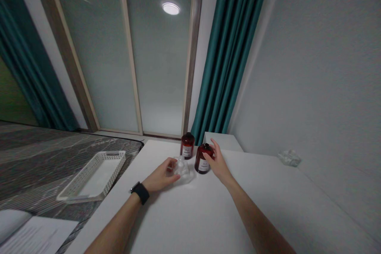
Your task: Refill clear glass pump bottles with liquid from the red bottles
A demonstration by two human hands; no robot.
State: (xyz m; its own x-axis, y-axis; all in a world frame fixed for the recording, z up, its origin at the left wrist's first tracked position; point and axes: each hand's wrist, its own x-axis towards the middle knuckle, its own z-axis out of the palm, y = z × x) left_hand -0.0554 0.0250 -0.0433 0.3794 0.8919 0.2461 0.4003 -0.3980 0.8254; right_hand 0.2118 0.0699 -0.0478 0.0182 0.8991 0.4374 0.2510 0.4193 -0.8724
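My right hand is closed around the upper part of an amber bottle with a white label, its thumb in front and fingers at the far side. The bottle stands slightly tilted on the white table. My left hand, with a black watch at the wrist, grips a clear, see-through object low over the tabletop. Whether that is crumpled plastic or a clear container I cannot make out. Just behind them stands a second amber bottle, upright, with a dark top and a white label.
A crumpled clear plastic piece lies at the table's right back edge by the wall. Left of the table, a white perforated basket and an open book rest on a grey patterned surface. Beyond the back edge is a white box-like surface.
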